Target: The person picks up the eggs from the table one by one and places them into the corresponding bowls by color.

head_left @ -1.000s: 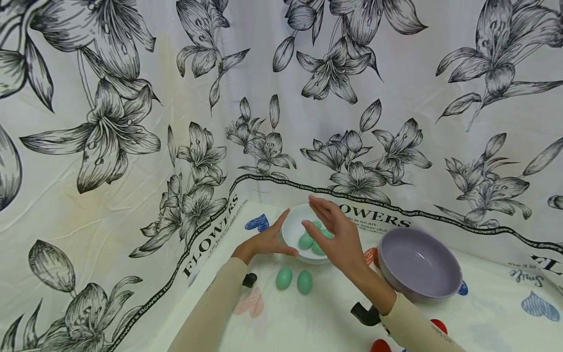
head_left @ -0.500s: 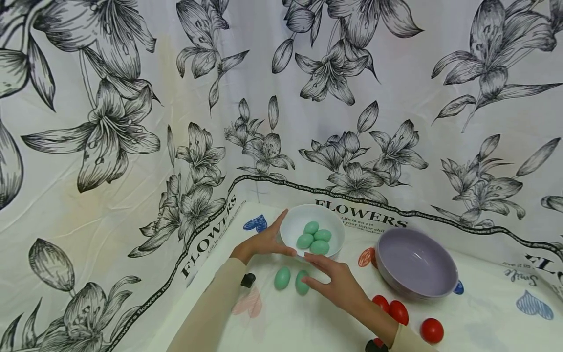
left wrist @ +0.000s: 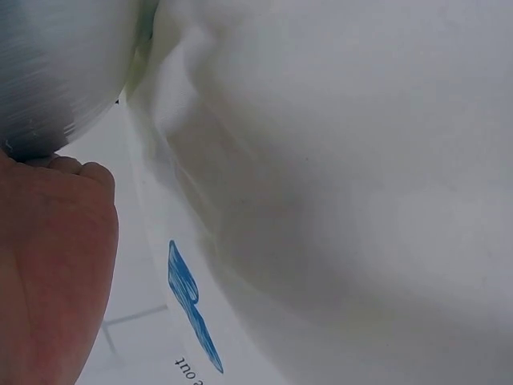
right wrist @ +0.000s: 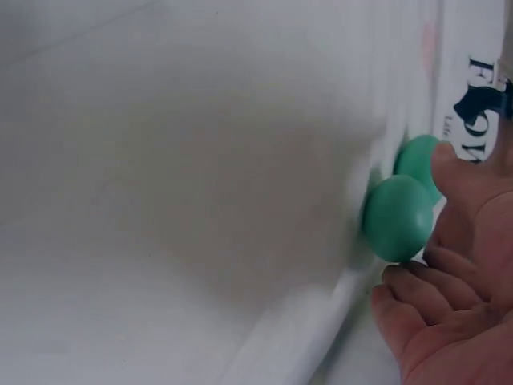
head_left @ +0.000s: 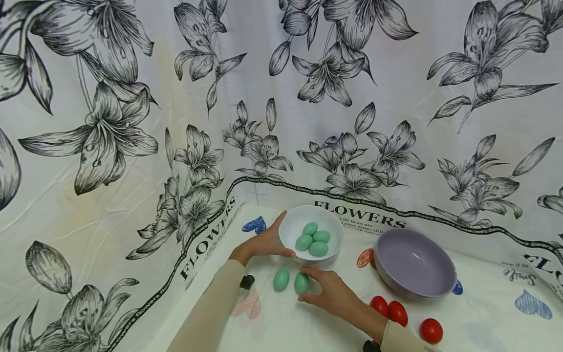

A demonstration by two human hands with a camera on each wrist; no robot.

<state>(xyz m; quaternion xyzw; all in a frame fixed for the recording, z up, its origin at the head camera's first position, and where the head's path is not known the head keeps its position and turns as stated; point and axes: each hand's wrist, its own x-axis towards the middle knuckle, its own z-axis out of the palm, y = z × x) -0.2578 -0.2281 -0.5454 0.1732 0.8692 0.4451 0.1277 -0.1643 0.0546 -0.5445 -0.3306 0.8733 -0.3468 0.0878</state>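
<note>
My left hand (head_left: 263, 242) holds the left side of a white bowl (head_left: 288, 226), thumb at the near side and fingers along the far left. Several pale green eggs (head_left: 318, 249) lie inside it. Part of the bowl (left wrist: 64, 64) shows above the hand (left wrist: 60, 257) in the left wrist view. In front of the bowl, my right hand (head_left: 332, 291) straddles one green egg (head_left: 301, 283), thumb on the near side and fingertips beyond it. That egg (right wrist: 398, 218) sits between thumb and fingers in the right wrist view. A second loose egg (head_left: 281, 279) lies just left.
A wide purple bowl (head_left: 415, 264) stands to the right. Red eggs or balls (head_left: 431, 331) lie in front of it, near my right forearm. A flower-printed curtain (head_left: 264, 98) rises behind and along the left. Printed hearts mark the white tablecloth (head_left: 264, 332).
My right hand has moved from over the white bowl back toward me, down to the loose green egg. My left hand stays at the bowl. The red objects have come into fuller view.
</note>
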